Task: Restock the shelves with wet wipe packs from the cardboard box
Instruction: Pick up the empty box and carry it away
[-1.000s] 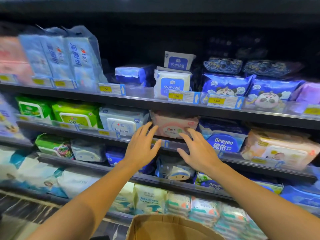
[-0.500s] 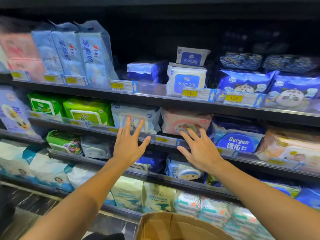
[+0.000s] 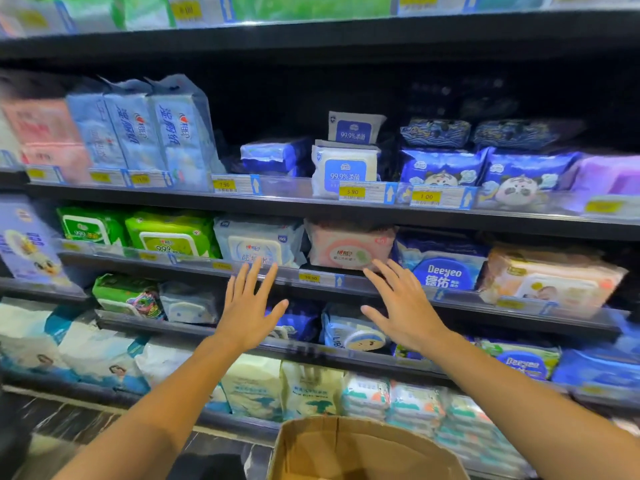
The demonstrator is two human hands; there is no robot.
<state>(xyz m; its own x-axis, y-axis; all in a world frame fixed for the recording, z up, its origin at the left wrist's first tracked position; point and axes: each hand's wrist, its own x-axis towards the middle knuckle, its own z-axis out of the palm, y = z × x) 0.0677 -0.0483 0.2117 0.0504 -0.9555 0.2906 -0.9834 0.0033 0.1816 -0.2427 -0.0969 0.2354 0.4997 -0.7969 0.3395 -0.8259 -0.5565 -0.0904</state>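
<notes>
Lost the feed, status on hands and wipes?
Both hands open, left, right, holding nothing. Pink wipe pack sits shelved. Cardboard box below. Nothing blocking.

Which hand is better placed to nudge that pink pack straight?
Probably the right hand: its open fingers sit just below the pink pack. The left hand, also open, is under the pale blue pack beside it.

Overhead store lighting, bright on pack fronts, falling off fast into near-black at the back of the upper shelf (image 3: 450,95). Clear shelf-edge strips (image 3: 284,187) catch pale glare. Motion blur throughout: left and top margins smeared, price tags (image 3: 351,192) barely legible. Wide-angle bending curves shelf lines at the edges. Both hands (image 3: 247,315) soft-edged. Cardboard box (image 3: 360,452) evenly lit, slightly blurred.
</notes>
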